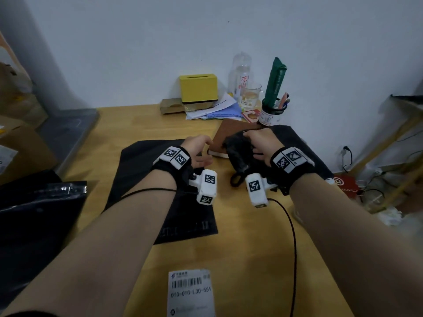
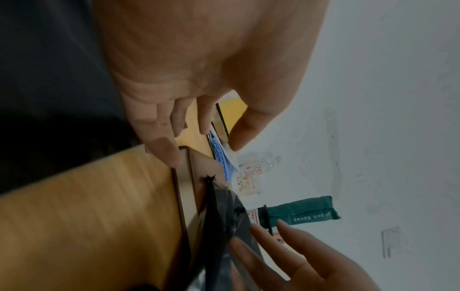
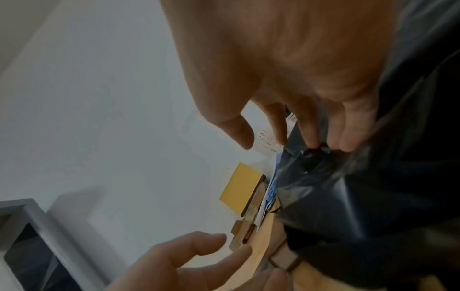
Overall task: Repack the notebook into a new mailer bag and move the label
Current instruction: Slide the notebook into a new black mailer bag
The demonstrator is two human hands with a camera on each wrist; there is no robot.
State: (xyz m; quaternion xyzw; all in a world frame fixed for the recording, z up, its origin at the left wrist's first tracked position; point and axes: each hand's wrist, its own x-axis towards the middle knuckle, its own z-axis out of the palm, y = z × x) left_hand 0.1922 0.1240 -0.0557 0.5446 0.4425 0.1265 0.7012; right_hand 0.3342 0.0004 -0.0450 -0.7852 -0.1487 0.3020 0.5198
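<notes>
- Notebook (image 1: 231, 139): brown cover, pale page block, lying flat on the tabletop (image 1: 251, 236) at centre frame in the head view; its right part is covered by crumpled black film. Judged stiff and moderately light; the exposed near-left corner and the page edge offer the firmest hold, thumb above and fingers below.
- Old mailer bag (image 1: 238, 152): thin black plastic, wrinkled and glossy, bunched over the notebook right of centre. Judged limp and slippery; it is likely to slide unless gathered in a fold.
- New mailer bag (image 1: 146, 179): flat black sheet with faint print at its lower edge, lying left of centre beneath the left forearm. Judged floppy; its mouth will need to be held apart for loading.
- Label (image 1: 191, 291): white, with barcode and digits, lying at bottom centre of the head view, well apart from both bags. Judged thin and easily creased; lift it by one corner.
- Left hand (image 1: 200, 152): grip spread, thumb and fingers apart, one fingertip (image 2: 165, 151) touching the notebook's corner in the left wrist view.
- Right hand (image 1: 261, 143): fingers extended and only lightly bent, tips pressing into the crumpled film; no enclosing hold is visible.
</notes>
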